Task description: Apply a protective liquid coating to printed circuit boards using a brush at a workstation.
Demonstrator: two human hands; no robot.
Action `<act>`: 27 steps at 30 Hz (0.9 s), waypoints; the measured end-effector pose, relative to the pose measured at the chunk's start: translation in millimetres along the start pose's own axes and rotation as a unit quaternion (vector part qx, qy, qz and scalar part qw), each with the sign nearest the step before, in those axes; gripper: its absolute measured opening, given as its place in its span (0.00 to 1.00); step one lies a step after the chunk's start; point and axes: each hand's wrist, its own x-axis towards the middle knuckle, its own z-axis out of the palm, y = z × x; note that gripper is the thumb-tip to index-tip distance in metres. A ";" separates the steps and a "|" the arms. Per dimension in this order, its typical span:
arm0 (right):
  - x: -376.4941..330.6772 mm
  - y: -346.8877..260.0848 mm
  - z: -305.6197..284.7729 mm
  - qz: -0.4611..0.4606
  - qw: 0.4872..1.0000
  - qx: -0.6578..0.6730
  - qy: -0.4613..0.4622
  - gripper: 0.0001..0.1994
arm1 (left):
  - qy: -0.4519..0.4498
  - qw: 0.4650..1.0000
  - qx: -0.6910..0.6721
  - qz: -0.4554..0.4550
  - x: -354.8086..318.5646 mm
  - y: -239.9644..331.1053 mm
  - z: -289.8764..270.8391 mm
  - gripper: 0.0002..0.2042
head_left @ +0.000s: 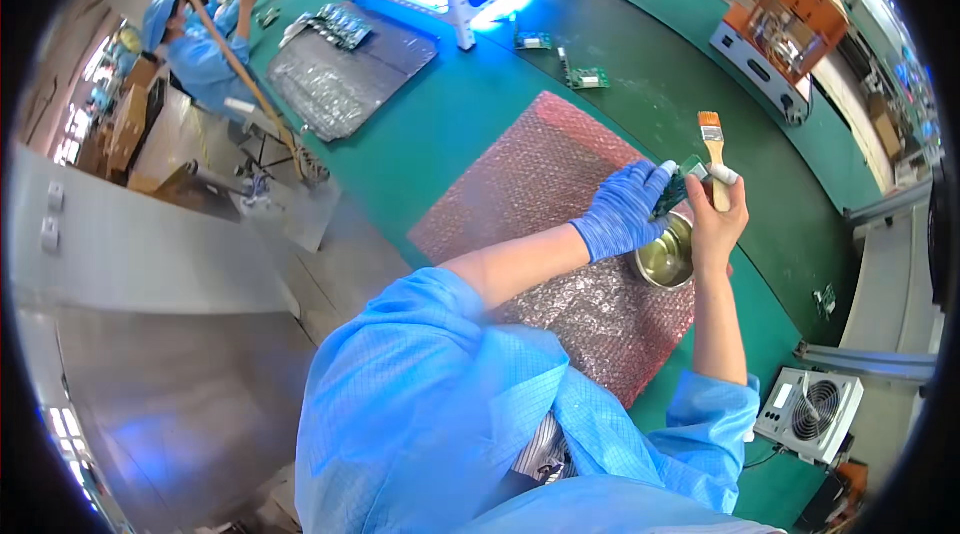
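Observation:
My left hand (pixel 622 209), in a blue glove, grips a small green circuit board (pixel 672 192) by its left side. My right hand (pixel 718 226) is bare apart from white covers on fingertips. It holds a flat brush (pixel 711 131) with a wooden handle, its orange bristles pointing up and away from me. The right thumb side is close to the board's right edge; whether it touches the board I cannot tell. Just below both hands stands a round metal bowl (pixel 665 262) with clear yellowish liquid in it, partly covered by the left hand.
Pink bubble wrap (pixel 530 184) lies under the bowl on the green table. Small circuit boards (pixel 588 78) lie beyond it, near a rack (pixel 462 19) with blue light. A grey sheet (pixel 390 59) carries bagged parts. A fan unit (pixel 815 412) stands at right. A co-worker (pixel 205 54) sits far left.

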 end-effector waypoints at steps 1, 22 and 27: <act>-6.8 -6.1 7.7 -0.002 1.000 0.013 0.013 0.14 | -0.011 0.999 -0.038 -0.021 -6.1 -2.3 -3.8 0.34; -109.3 56.8 -76.7 0.182 0.979 0.028 0.084 0.08 | 0.004 0.617 -0.704 -0.352 -82.5 -101.4 -31.0 0.14; -110.1 64.3 -78.5 0.192 0.979 -0.003 0.064 0.08 | -0.034 0.586 -0.723 -0.365 -82.0 -91.3 -28.6 0.15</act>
